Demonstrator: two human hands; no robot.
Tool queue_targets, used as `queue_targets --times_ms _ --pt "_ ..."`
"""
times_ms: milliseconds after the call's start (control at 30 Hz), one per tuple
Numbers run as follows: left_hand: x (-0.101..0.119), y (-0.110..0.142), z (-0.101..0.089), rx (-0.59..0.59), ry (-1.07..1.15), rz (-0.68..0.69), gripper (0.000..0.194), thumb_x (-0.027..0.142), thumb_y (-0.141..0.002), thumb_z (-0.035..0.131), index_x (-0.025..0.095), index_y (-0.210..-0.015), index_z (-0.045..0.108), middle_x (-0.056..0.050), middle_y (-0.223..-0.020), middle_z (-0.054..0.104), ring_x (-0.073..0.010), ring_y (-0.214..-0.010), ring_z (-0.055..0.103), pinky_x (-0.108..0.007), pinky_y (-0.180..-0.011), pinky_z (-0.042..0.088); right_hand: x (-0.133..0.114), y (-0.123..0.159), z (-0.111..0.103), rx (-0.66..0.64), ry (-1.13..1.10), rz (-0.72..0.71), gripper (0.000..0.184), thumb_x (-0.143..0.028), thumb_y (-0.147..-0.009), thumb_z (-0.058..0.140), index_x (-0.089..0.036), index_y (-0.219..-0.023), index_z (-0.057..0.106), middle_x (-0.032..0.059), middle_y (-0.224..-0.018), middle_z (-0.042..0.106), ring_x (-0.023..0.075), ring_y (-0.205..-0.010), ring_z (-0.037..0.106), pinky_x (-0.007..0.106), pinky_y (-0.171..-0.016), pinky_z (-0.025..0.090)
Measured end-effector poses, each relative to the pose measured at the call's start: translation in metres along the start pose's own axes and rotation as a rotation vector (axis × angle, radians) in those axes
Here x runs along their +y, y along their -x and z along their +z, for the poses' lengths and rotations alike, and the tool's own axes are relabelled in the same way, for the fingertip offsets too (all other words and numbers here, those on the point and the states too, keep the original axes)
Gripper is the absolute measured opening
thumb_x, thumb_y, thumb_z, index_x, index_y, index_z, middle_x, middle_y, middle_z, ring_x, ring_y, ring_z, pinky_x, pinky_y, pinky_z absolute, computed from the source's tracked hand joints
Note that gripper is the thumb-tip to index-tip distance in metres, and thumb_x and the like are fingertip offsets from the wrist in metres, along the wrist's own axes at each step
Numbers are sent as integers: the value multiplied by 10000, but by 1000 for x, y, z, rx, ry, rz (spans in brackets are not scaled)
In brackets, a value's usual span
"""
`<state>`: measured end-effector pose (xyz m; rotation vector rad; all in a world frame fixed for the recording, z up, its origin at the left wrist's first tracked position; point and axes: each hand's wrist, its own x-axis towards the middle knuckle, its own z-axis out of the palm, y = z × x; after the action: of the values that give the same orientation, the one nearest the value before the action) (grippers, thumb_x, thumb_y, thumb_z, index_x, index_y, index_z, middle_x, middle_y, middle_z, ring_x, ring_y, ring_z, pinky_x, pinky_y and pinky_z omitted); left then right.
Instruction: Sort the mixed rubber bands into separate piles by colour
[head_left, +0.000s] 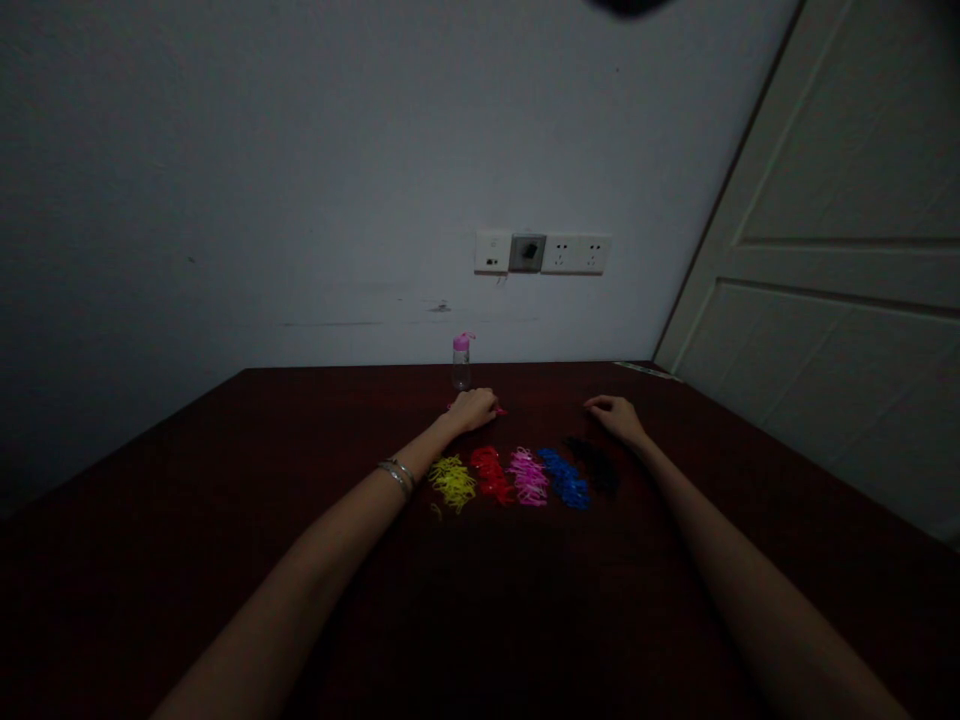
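Several small piles of looped bands, like rubber bands, lie in a row on the dark red table: yellow bands (453, 482), red bands (492, 474), pink bands (529, 477), blue bands (565, 479) and dark bands (595, 464). My left hand (473, 409) rests beyond the red pile, its fingers curled closed. Pinkish-red bits (502, 412) show beside its fingertips; what it grips is hidden. To the right, beyond the dark pile, my right hand (615, 415) has its fingers drawn together, pointing left. Anything between them is too small to tell.
A clear bottle (461, 368) with a pink lid stands just behind my left hand. One loose yellow band (436, 512) lies nearer me. Wall sockets (575, 254) sit above the table's (337, 420) back edge, and a pale door (840, 290) is at right.
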<state>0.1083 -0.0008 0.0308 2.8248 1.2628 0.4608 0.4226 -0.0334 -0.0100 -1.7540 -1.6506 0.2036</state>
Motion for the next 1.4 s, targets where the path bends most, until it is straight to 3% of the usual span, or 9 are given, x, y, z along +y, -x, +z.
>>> queue_targets --times_ms 233,400,500,633,900,1167,1400 --pt "3 -3 -14 20 149 76 154 234 -719 547 174 -781 674 -62 -860 629 -165 -766 565 -213 -618 380 0 -1 0 4 7 1 255 -227 -693 476 -167 -836 677 62 -896 684 200 -881 608 294 -821 431" --pt "20 0 -34 -162 495 197 137 167 -648 580 128 -722 689 -30 -667 643 -111 -607 530 -204 -577 368 1 -1 1 4 34 -3 252 -236 -704 480 -164 -844 678 68 -899 683 207 -884 608 296 -820 431" --pt "31 6 -39 -305 579 235 124 137 -616 591 131 -690 690 -17 -642 644 -98 -584 527 -197 -563 366 3 -2 2 6 43 -15 248 -245 -707 486 -169 -843 679 63 -896 684 209 -882 610 296 -818 432" --pt "37 9 -31 -422 561 225 110 128 -605 600 123 -680 681 -1 -622 632 -85 -577 527 -186 -561 362 5 -3 4 23 35 -26 239 -236 -703 486 -164 -819 682 63 -877 687 208 -862 616 294 -802 437" --pt "48 17 -28 -320 496 223 158 201 -667 587 118 -770 673 -7 -656 618 -81 -597 519 -179 -547 350 6 -3 4 24 13 -24 245 -242 -699 484 -164 -819 683 67 -862 686 210 -843 616 292 -777 443" --pt "83 27 -33 -357 310 271 203 277 -654 614 153 -800 680 -4 -671 614 -85 -567 508 -182 -521 342 4 -1 4 39 22 -23 244 -246 -697 483 -165 -807 685 62 -836 691 204 -831 620 278 -762 448" --pt "90 32 -35 -354 192 191 172 230 -660 578 157 -774 684 -27 -711 641 -99 -571 526 -187 -522 360 4 -1 4 31 22 -22 248 -240 -695 480 -169 -815 686 60 -849 690 202 -826 621 283 -767 447"
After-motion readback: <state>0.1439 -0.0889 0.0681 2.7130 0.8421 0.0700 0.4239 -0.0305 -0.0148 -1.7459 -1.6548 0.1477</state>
